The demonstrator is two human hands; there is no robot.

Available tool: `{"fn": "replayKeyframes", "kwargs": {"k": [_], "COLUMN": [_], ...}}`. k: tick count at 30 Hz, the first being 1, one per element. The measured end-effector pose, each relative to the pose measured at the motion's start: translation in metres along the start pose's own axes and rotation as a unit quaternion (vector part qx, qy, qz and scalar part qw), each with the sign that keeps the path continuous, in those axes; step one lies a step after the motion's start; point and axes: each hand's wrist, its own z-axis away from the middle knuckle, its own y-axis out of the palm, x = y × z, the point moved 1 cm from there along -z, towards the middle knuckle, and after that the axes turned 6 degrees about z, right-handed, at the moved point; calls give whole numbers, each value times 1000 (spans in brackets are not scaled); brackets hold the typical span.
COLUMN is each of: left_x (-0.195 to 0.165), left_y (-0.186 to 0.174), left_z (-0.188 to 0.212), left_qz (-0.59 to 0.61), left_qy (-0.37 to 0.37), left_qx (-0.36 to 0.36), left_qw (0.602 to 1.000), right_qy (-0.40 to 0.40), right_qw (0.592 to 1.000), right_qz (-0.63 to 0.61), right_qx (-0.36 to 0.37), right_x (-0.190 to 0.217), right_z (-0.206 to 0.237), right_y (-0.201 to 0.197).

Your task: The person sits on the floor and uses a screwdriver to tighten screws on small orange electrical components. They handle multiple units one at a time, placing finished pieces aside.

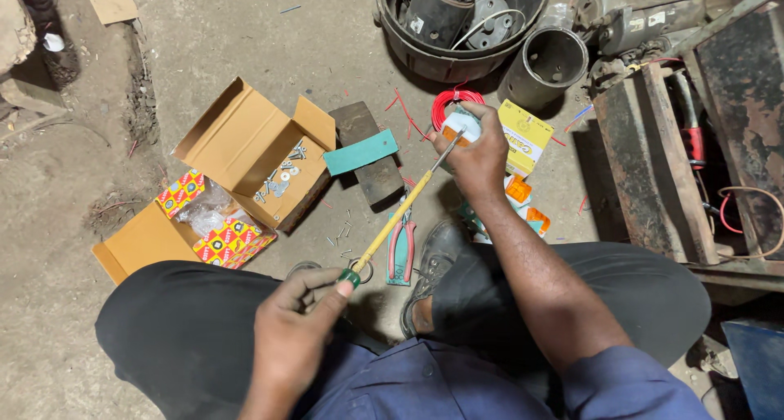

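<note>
A screwdriver (398, 213) with a yellow shaft is held at its green end by the fingers of the left hand (296, 322), closed around it. Its metal tip touches a small white and orange part (462, 126), gripped by the closed right hand (478, 154) above the dusty floor (204, 28). Pliers (400, 252) lie under the screwdriver, near an open cardboard box (237, 138).

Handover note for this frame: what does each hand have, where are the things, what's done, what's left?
Left hand: grips the screwdriver by its handle end.
Right hand: holds a small white and orange part, with the screwdriver tip against it.
Nearby on the floor: pliers, loose screws, an open cardboard box with more hardware.
Done: part picked up, tool applied.
Left: cannot tell how far along the work is.
</note>
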Motion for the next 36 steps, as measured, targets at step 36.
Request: {"fn": "replayKeyframes", "kwargs": {"k": [36], "left_x": [-11], "left_y": [11], "left_z": [2], "left_qz": [-52], "left_qy": [245], "left_qx": [-17], "left_qw": [968], "right_qy": [-13], "right_qw": [999], "right_qz": [32], "right_qx": [-26], "right_x": [3], "right_z": [3], "right_y": [-4]}}
